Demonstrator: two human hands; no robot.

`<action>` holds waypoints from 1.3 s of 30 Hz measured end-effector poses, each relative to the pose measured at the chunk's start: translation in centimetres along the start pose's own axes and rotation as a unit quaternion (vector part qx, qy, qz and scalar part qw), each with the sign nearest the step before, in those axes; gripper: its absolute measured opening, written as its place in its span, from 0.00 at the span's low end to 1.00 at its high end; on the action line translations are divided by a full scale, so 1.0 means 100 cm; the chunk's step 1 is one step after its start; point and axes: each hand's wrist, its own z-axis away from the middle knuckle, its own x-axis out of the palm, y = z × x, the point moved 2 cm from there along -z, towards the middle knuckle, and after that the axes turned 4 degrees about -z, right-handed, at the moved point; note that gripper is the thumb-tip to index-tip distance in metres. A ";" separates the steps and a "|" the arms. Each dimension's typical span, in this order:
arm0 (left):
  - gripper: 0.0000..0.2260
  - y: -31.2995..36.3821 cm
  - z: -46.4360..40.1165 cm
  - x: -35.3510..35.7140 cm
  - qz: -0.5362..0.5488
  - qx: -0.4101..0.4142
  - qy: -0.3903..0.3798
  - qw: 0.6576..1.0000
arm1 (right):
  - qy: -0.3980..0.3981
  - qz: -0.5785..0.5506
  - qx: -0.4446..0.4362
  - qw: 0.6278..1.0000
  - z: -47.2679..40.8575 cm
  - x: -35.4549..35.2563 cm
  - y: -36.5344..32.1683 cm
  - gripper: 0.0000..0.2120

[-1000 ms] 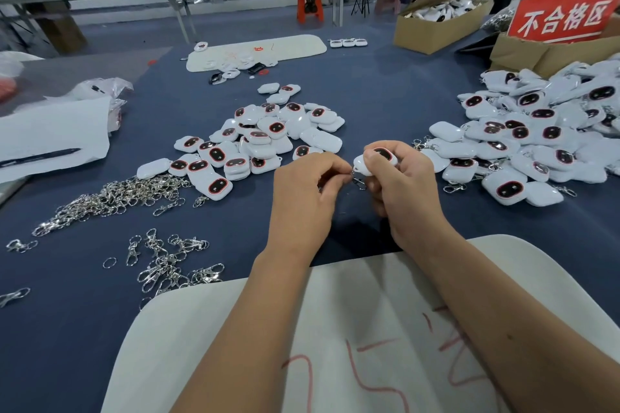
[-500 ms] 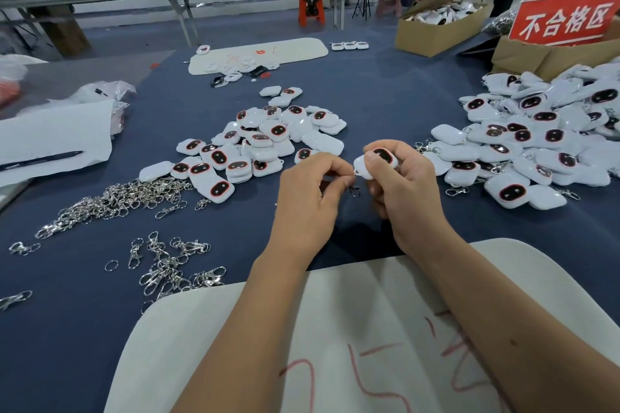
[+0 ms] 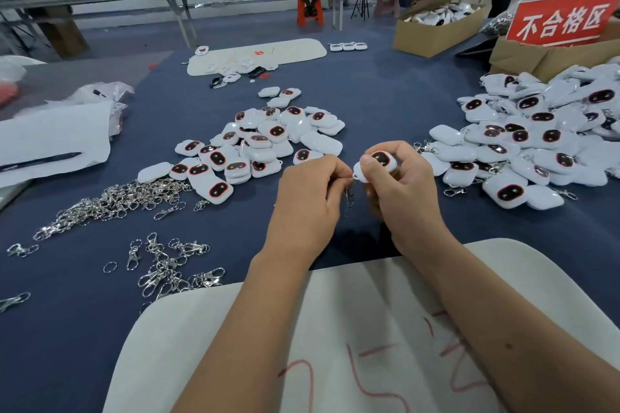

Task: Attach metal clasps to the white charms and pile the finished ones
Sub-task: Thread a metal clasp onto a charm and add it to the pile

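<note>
My right hand (image 3: pixel 399 191) grips a white charm (image 3: pixel 377 165) with a dark oval face ringed in red. My left hand (image 3: pixel 307 201) pinches a metal clasp (image 3: pixel 349 194) whose ring meets the charm's left corner; the hook hangs down between the hands. A heap of bare charms (image 3: pixel 258 144) lies on the blue table beyond the left hand. A larger pile of charms with clasps (image 3: pixel 523 144) spreads to the right. Loose clasps (image 3: pixel 110 201) lie in a heap at the left, more clasps (image 3: pixel 167 265) nearer me.
A white board (image 3: pixel 335 345) with red marks lies under my forearms. White paper (image 3: pixel 50 141) sits at the left. Cardboard boxes (image 3: pixel 436 30) and a red sign (image 3: pixel 563 18) stand at the back right. Another white board (image 3: pixel 258 54) lies far across the table.
Both hands stay together over the same spot. The left fingers have shifted slightly on the clasp ring at the charm's corner, and the hook now hangs lower between the hands.
</note>
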 end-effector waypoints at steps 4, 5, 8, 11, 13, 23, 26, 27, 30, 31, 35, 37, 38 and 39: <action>0.07 0.003 0.001 0.003 -0.040 0.022 -0.007 0.999 | 0.006 0.028 -0.016 0.999 0.001 0.001 0.000 0.08; 0.06 0.004 0.001 0.003 -0.012 0.002 0.008 1.000 | 0.007 0.016 -0.014 1.000 0.001 0.001 -0.001 0.08; 0.05 0.004 0.003 0.007 0.156 -0.119 0.048 0.979 | -0.011 -0.057 0.008 0.998 0.001 0.002 -0.004 0.07; 0.07 0.003 0.002 0.013 0.306 -0.201 0.024 0.930 | -0.032 -0.113 0.035 0.992 0.000 0.002 -0.005 0.04; 0.07 0.002 0.002 0.014 0.347 -0.223 0.024 0.911 | -0.039 -0.132 0.047 0.989 -0.001 0.002 -0.005 0.03; 0.09 -0.003 0.000 0.010 0.359 -0.230 0.074 0.902 | -0.081 -0.188 0.083 0.975 -0.003 0.001 0.000 0.08; 0.09 -0.007 -0.002 0.006 0.214 -0.161 0.081 0.960 | -0.086 -0.172 0.087 0.977 -0.003 0.001 0.001 0.07; 0.09 -0.006 -0.002 0.006 0.171 -0.134 0.070 0.973 | -0.083 -0.166 0.088 0.979 -0.003 0.000 0.002 0.06; 0.08 -0.003 0.001 0.004 0.042 -0.047 0.035 0.997 | -0.074 -0.139 0.096 0.983 -0.003 -0.001 0.004 0.04; 0.08 -0.003 0.001 0.004 -0.005 -0.013 0.025 1.000 | -0.071 -0.125 0.098 0.985 -0.003 -0.001 0.005 0.05; 0.07 -0.002 0.002 0.005 0.014 -0.058 0.045 0.997 | -0.062 -0.111 0.092 0.988 -0.003 0.001 0.006 0.04; 0.06 -0.003 0.003 0.009 0.168 -0.172 0.085 0.967 | -0.074 -0.143 0.084 0.983 -0.004 0.002 0.004 0.04; 0.05 -0.002 0.003 0.012 0.257 -0.222 0.093 0.936 | -0.083 -0.161 0.083 0.980 -0.004 0.002 0.003 0.04; 0.05 -0.001 0.003 0.015 0.339 -0.259 0.091 0.899 | -0.091 -0.180 0.085 0.976 -0.004 0.001 0.002 0.05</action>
